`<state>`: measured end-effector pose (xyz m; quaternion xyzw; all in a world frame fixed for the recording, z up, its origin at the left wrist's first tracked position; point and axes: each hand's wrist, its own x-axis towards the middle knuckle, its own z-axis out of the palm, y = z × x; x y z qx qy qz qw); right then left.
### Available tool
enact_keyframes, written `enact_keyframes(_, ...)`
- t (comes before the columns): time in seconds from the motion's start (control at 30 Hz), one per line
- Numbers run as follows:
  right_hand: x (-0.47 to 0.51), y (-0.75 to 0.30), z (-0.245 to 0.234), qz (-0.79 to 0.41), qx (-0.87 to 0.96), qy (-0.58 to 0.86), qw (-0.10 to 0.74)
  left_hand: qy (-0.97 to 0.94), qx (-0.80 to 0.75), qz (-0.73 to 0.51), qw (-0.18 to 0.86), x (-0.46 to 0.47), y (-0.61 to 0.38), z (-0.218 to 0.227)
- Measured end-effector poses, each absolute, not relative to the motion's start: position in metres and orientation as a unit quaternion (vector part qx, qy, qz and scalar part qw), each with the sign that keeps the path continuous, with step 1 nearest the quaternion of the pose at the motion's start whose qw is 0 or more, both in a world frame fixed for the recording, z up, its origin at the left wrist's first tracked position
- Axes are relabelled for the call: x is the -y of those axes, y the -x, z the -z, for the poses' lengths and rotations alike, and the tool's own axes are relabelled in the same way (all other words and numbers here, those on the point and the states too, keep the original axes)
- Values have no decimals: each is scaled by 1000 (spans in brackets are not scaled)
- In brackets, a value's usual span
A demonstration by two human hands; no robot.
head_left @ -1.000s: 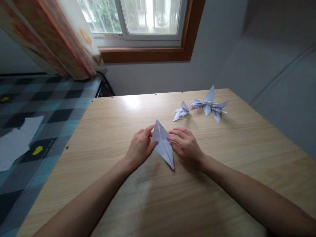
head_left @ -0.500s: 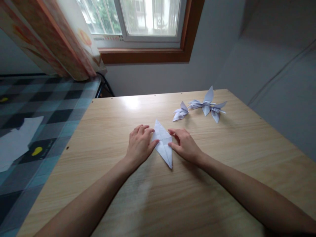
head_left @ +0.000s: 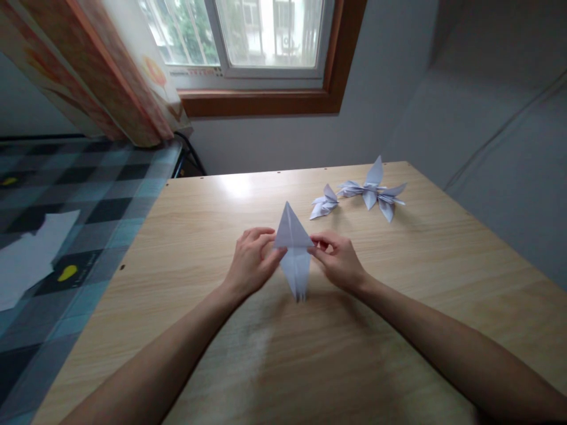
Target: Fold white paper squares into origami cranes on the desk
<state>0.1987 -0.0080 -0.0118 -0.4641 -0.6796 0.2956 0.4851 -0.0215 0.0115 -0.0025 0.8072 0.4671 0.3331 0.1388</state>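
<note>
A white folded paper (head_left: 294,254), long and diamond-shaped with a crease down its middle, is held between my two hands over the wooden table (head_left: 186,354). Its upper point faces the window, and narrow split tips show at its lower end. My left hand (head_left: 253,257) pinches the left corner, thumb on the near side. The right corner sits between the thumb and fingers of my right hand (head_left: 336,258). The paper looks partly raised off the tabletop.
Several folded white paper flowers (head_left: 371,188) stand joined near the table's far right, with one paper flower (head_left: 325,203) beside them. Left of the table, white sheets (head_left: 26,260) lie on a checked cloth (head_left: 110,198). A window (head_left: 270,35) and curtain (head_left: 119,71) are behind.
The paper has turned upright and been lifted, its top point now raised and its lower tips separated. Both hands have closed on its side corners.
</note>
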Motion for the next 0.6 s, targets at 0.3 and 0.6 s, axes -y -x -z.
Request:
enact_keyframes(0.3,24,-202,13,-24,721,318,616,-788,-292,-540,43,16,14,-7)
enact_keyframes(0.6,16,-213,13,-16,837,338,429,-839,-342,-418,63,4,21,3)
